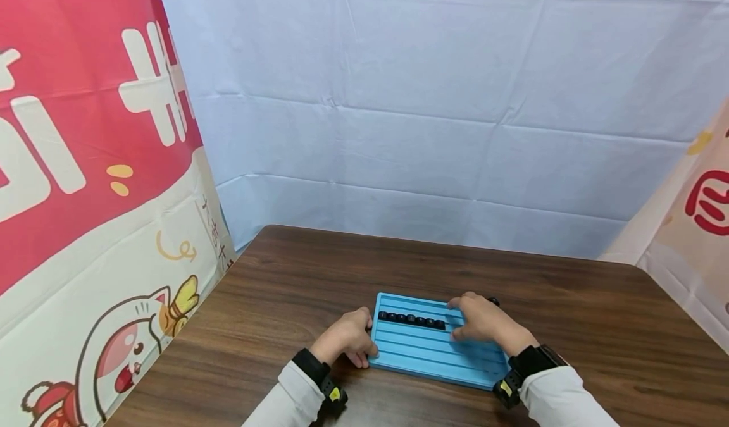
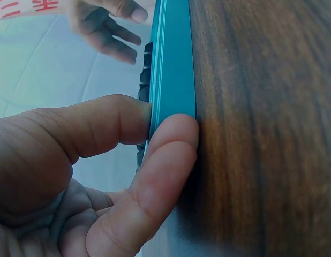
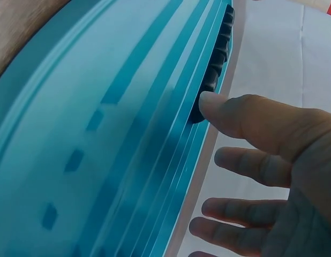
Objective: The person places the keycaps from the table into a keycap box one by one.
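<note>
A light-blue grooved tray [image 1: 421, 354] lies flat on the wooden table. Along one of its upper grooves runs a row of small black keycaps [image 1: 411, 319], pressed side by side. At the tray's left edge my left hand [image 1: 348, 337] pinches the rim, thumb on top and a finger against the side wall [image 2: 176, 59]. My right hand [image 1: 484, 319] hovers over the tray's right part, fingers spread and relaxed. In the right wrist view its thumb [image 3: 230, 112] overlaps the near end of the black row [image 3: 211, 75], and nothing shows between the fingers.
Just beyond the right hand a small black object [image 1: 493, 301] is partly hidden. The brown wooden table [image 1: 307, 275] extends around the tray. Behind it hangs a pale cloth [image 1: 410, 129], with a red and white printed banner [image 1: 85, 237] on the left.
</note>
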### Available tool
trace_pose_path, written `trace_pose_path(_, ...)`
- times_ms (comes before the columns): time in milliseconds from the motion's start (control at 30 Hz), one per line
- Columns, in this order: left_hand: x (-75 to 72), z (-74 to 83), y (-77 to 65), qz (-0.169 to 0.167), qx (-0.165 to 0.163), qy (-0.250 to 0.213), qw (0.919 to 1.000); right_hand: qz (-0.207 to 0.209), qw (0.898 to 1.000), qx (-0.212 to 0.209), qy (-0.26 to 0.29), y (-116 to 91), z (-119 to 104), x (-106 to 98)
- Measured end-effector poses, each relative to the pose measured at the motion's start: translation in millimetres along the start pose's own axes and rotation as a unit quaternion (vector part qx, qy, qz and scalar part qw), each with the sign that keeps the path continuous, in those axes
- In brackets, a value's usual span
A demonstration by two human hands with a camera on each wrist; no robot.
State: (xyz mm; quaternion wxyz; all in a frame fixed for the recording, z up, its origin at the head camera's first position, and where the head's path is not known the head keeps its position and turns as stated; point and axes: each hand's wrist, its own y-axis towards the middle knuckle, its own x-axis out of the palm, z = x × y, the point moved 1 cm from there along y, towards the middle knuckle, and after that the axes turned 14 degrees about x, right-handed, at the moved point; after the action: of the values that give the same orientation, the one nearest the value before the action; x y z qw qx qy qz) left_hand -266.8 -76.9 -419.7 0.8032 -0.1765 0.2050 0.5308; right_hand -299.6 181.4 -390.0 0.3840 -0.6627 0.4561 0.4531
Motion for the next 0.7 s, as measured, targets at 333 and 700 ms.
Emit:
trace_pose_path(333, 1.4, -0.2, 0.9, 0.004, 0.003, 0.004, 1.0, 0.004, 1.0, 0.003, 0.002, -6.1, 19.0, -4.0)
trace_pose_path(700, 1.5, -0.7, 1.1, 0.002, 0.006, 0.002, 1.0, -0.018, 0.999, 0.02, 0.029, -15.5, 49.3, -13.4)
